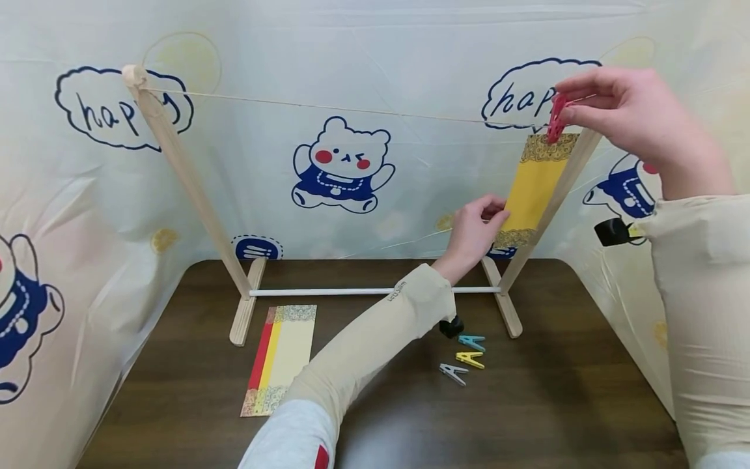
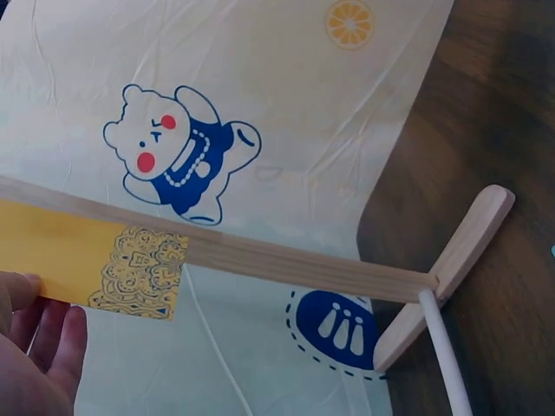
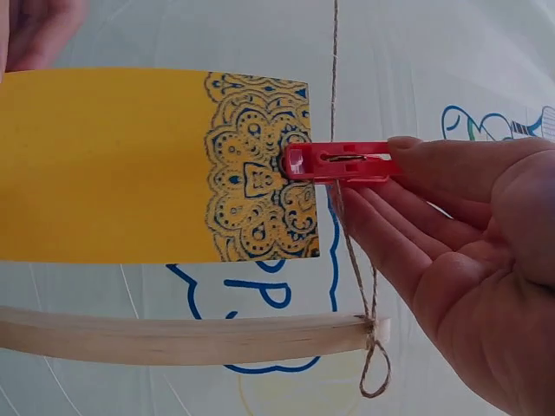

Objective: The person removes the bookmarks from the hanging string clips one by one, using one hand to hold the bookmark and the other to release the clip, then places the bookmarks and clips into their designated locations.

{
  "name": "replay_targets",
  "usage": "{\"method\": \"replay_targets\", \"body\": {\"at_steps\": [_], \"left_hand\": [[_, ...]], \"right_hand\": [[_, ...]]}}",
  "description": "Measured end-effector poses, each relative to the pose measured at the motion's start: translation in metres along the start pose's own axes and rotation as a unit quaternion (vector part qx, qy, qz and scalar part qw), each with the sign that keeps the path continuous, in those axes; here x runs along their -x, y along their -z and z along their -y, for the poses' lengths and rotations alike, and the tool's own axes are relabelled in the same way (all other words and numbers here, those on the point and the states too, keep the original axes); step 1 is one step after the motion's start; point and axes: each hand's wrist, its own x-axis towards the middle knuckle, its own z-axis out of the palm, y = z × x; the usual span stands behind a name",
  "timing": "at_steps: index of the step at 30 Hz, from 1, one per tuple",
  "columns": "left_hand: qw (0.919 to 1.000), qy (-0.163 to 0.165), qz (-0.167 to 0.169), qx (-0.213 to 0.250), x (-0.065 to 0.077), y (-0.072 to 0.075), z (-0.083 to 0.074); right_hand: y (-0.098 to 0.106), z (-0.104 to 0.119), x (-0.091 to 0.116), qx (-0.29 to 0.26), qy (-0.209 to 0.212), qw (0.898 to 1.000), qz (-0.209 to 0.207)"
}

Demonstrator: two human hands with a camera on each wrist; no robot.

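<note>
At string (image 1: 328, 107) near right post: red peg (image 1: 556, 119) pinched by right hand (image 1: 633, 117), clamped on yellow paper strip (image 1: 536, 185); strip's lower edge held by left hand (image 1: 477, 231). Spare pegs (image 1: 465, 358) laid on bench (image 1: 556, 391).

Materials, finishes.
Glossy red plastic peg (image 3: 340, 164), matt yellow paper strip (image 3: 113, 165), rough twine (image 3: 334, 52), bare wood frame (image 1: 181, 169), dark wood-grain table (image 1: 556, 397).

Between the two leaning posts (image 1: 187, 189) you have open room under the string (image 1: 328, 107), down to the white rod (image 1: 351, 292). The yellow sheet (image 1: 536, 189) and your left forearm (image 1: 375, 339) block the right end. On the counter (image 1: 556, 391), three pegs (image 1: 465, 358) and the paper stack (image 1: 281, 358) lie in your way.
</note>
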Motion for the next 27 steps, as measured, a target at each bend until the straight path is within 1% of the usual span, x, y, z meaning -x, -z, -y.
{"method": "replay_targets", "body": {"at_steps": [4,8,11,13,18,20,23,27], "left_hand": [[0.9999,-0.001,-0.009,0.004,0.000,0.005,0.003],[0.9999,0.007,-0.012,0.003,0.002,0.010,0.002],[0.9998,0.012,-0.013,-0.004,0.002,0.014,0.001],[0.9998,0.015,-0.013,-0.010,0.001,0.016,0.001],[0.9998,0.012,-0.013,-0.008,0.002,0.019,0.000],[0.9999,0.008,-0.010,-0.007,0.003,0.019,0.000],[0.9998,0.006,-0.004,-0.016,0.005,0.020,0.001],[0.9995,-0.002,0.006,-0.029,0.007,0.021,-0.002]], "right_hand": [[-0.001,0.001,0.001,-0.014,-0.018,1.000,-0.007],[-0.003,0.002,-0.002,-0.056,0.001,0.998,-0.013],[-0.006,0.005,-0.004,-0.093,0.019,0.995,-0.023],[-0.007,0.008,-0.004,-0.101,0.021,0.994,-0.038],[-0.014,0.011,0.000,-0.093,0.035,0.990,-0.102],[-0.018,0.011,0.001,-0.100,0.043,0.987,-0.121],[-0.022,0.011,0.002,-0.125,0.048,0.982,-0.131],[-0.021,0.012,0.002,-0.167,0.039,0.976,-0.136]]}}
